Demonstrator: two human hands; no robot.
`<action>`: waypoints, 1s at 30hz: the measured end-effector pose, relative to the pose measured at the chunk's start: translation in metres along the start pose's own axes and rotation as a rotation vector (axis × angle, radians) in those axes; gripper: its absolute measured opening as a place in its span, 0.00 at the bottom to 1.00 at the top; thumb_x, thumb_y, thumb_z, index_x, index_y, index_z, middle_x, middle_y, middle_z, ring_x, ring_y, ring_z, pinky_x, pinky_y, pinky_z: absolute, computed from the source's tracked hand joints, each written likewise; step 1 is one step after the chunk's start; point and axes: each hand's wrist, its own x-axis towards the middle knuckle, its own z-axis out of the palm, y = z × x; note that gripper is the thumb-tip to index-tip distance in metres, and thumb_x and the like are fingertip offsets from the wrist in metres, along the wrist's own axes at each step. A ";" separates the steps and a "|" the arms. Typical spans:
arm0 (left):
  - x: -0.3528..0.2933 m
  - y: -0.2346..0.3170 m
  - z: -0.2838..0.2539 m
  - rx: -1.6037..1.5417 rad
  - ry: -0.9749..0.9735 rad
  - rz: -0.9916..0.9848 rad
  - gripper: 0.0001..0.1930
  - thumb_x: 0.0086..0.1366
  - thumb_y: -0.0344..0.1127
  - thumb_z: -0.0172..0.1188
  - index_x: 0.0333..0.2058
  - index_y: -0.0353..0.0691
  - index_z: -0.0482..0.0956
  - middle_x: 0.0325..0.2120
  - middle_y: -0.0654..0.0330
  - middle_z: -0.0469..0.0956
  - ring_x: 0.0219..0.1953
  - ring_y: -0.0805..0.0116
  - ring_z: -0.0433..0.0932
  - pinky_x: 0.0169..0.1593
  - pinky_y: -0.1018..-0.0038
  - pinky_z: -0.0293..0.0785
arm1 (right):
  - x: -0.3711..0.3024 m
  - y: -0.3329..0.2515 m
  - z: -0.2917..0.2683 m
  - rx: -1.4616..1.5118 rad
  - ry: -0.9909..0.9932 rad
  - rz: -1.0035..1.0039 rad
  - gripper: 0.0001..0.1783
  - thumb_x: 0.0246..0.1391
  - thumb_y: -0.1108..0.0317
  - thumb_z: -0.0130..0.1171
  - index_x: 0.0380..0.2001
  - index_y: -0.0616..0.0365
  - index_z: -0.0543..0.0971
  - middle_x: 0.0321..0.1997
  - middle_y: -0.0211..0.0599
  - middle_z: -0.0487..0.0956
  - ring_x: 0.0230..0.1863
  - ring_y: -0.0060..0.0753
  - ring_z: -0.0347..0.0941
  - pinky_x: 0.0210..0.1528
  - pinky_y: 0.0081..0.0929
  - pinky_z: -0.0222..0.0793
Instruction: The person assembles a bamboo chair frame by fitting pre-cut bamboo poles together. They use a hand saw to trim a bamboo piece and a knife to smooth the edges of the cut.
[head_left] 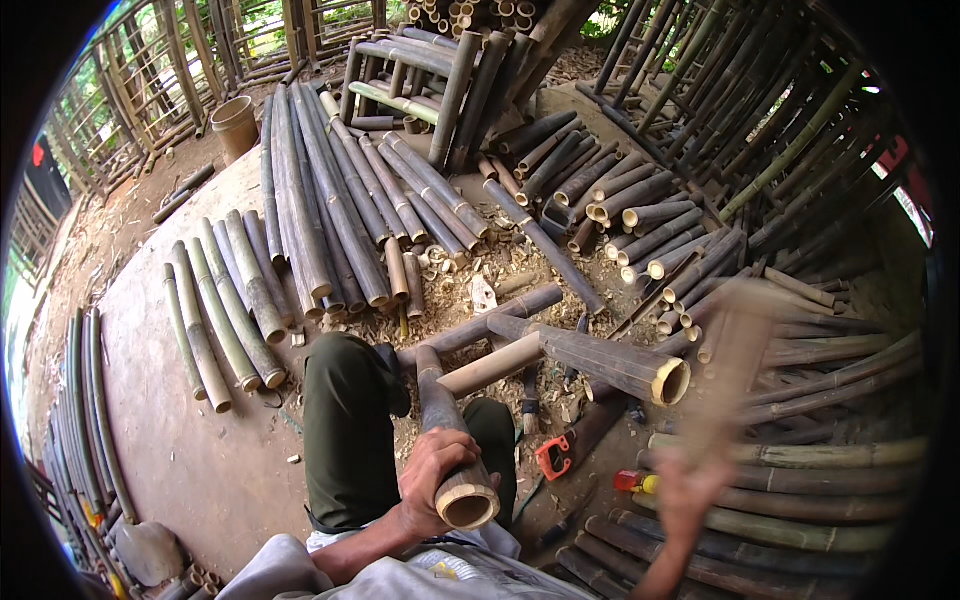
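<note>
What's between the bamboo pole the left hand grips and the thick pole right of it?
A paler bamboo crosspiece bridges the gripped pole and the thick pole, in the head view.

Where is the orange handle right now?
In the head view, the orange handle lies right of centre, between the left hand and the red-and-yellow handle.

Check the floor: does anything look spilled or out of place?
Wood chips are strewn around the bamboo frame in the left hand, so the spot looks littered. One dark pole lies loose among them, angled against the stack on the right. I can't make out any clear damage.
</note>
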 end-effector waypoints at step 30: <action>-0.007 -0.006 -0.007 0.029 -0.022 -0.037 0.28 0.47 0.30 0.82 0.44 0.37 0.75 0.37 0.53 0.80 0.39 0.57 0.82 0.47 0.62 0.79 | 0.001 0.010 -0.006 0.304 -0.194 0.282 0.45 0.49 0.66 0.69 0.68 0.68 0.62 0.58 0.46 0.74 0.56 0.38 0.73 0.61 0.39 0.69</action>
